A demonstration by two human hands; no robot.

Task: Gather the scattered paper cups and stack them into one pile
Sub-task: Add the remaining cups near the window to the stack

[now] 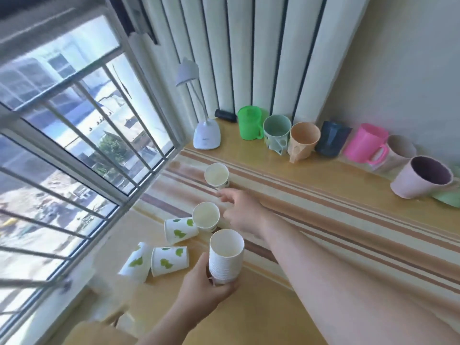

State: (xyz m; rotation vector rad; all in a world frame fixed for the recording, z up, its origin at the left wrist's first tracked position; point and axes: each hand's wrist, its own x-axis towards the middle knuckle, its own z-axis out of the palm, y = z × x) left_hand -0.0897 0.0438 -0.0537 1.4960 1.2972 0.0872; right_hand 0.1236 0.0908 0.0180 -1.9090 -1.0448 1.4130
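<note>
My left hand (204, 282) grips a tall stack of white paper cups (226, 256) near its base, held upright. My right hand (240, 211) reaches out with fingers spread, empty, between two upright paper cups: the far cup (216, 176) just beyond the fingertips and a nearer cup (206, 216) right beside the palm. Three more cups with green leaf prints lie on their sides to the left: one (179, 230) against the nearer upright cup, one (169, 260) below it, and one (136, 262) by the window.
The striped table (323, 220) runs along a barred window (74, 133) on the left. A row of several plastic mugs, from green (249, 123) to pink (366, 145), lines the far edge. A white desk lamp (206, 135) stands in the corner before a curtain.
</note>
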